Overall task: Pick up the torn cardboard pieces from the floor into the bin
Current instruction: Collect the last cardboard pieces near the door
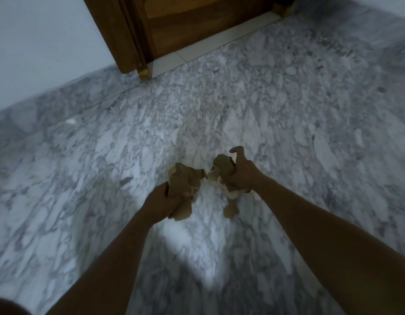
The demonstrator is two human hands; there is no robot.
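Note:
Both my hands are stretched out over the marble floor (106, 155), each full of brown torn cardboard. My left hand (161, 202) is closed around a crumpled bunch of cardboard pieces (183, 181) that sticks out above and below the fist. My right hand (239, 173) grips another bunch of cardboard pieces (223, 168), its forefinger lifted; a scrap (230, 210) dangles beneath it. The frame is blurred. No bin is in view, and no loose pieces show on the floor.
A wooden door and frame (174, 26) stand ahead at the top, with a pale threshold strip (210, 44). A white wall (37, 42) rises at the upper left. Grey-white marble floor spreads all around.

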